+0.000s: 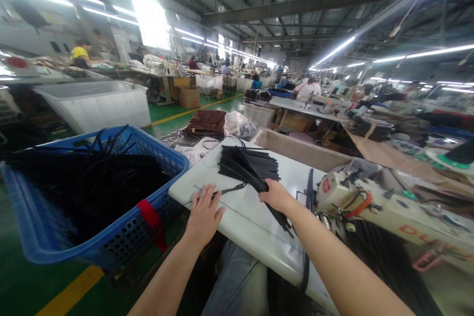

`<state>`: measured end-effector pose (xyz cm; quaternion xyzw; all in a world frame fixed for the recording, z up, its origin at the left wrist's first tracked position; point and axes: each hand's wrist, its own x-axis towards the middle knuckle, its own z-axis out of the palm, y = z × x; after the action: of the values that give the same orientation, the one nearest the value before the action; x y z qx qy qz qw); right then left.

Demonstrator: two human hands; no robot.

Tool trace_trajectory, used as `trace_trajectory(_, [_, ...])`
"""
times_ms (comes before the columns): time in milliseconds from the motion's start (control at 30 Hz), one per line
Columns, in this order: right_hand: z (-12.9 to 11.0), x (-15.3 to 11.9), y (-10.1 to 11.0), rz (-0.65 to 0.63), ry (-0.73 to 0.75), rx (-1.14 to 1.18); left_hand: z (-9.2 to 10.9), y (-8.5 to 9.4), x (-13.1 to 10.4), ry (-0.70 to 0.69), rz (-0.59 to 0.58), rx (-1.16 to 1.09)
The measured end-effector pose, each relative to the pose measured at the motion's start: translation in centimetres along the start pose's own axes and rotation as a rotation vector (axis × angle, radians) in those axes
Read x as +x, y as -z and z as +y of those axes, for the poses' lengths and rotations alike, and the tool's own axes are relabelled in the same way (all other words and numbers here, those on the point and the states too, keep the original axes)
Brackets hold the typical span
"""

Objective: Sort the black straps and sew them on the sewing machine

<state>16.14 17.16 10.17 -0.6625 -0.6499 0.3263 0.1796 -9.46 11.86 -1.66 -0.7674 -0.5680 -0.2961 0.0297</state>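
Observation:
My right hand (276, 195) is closed round a bundle of black straps (255, 177), whose ends stick out below the fist toward the table's near edge. Under and behind that bundle lies a pile of more black straps (269, 162) on the white sewing table (266, 217). My left hand (203, 211) rests flat near the table's left edge with its fingers spread. Beside its fingertips runs a single dark strap (233, 188), which loops toward the pile. Whether the left fingers press on this strap I cannot tell.
A blue plastic basket (107, 252) full of black straps stands at the left, a red cloth strip (153, 222) tied to its rim. A sewing machine (385, 217) takes up the right side. Behind the table are a brown bag (206, 121) and a beige bin (303, 145).

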Motion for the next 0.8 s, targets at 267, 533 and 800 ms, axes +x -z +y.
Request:
trace_trajectory(267, [1.8, -11.3, -6.4, -0.238, -0.171, 0.850, 7.7, 1.2, -4.3, 0.545, -0.268, -1.356])
trace_trajectory(533, [4.8, -17.5, -10.5, -0.214, -0.376, 1.190, 11.1, 0.9, -7.3, 0.753, -0.513, -1.563])
trace_trajectory(800, [6.0, -19.1, -11.0, -0.144, -0.432, 1.225, 11.5, 1.1, -7.9, 0.764, -0.505, -1.466])
